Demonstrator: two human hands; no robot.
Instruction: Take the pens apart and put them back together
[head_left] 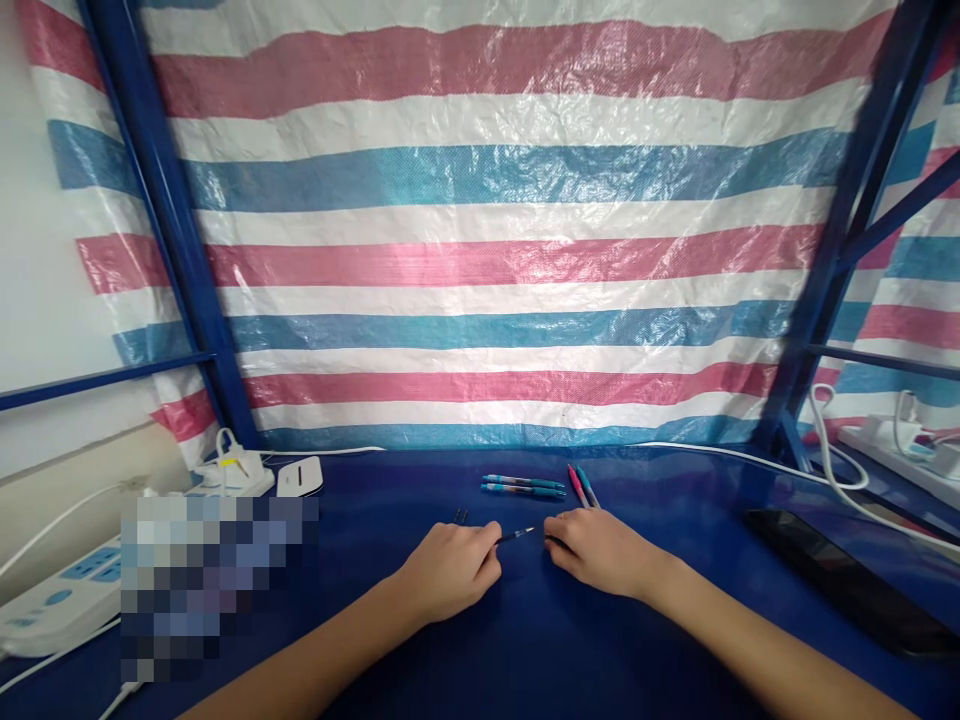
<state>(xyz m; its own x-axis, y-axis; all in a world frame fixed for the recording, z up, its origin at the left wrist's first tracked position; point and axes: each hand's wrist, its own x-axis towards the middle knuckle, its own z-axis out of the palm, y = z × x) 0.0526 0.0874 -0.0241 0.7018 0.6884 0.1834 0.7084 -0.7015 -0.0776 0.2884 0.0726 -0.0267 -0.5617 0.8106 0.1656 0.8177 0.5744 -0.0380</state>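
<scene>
One pen refill [517, 535] — between left hand [450, 570] and right hand [600, 550]

L hand [450, 570] curled loosely, knuckles up; R hand [604, 552] flatter, fingers angled down & left twd it. Hands close, not touching. Bare L forearm [322, 650] & R forearm [757, 640] angle in from near edge.

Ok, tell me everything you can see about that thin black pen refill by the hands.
The pen refill is a slim, straight, dark rod, plastic-looking, ending in a small pale metallic tip. It slants slightly upward toward the right hand, the tip pointing into the gap before those fingers. Its other end disappears into the curled left hand, which appears to hold it.
</scene>
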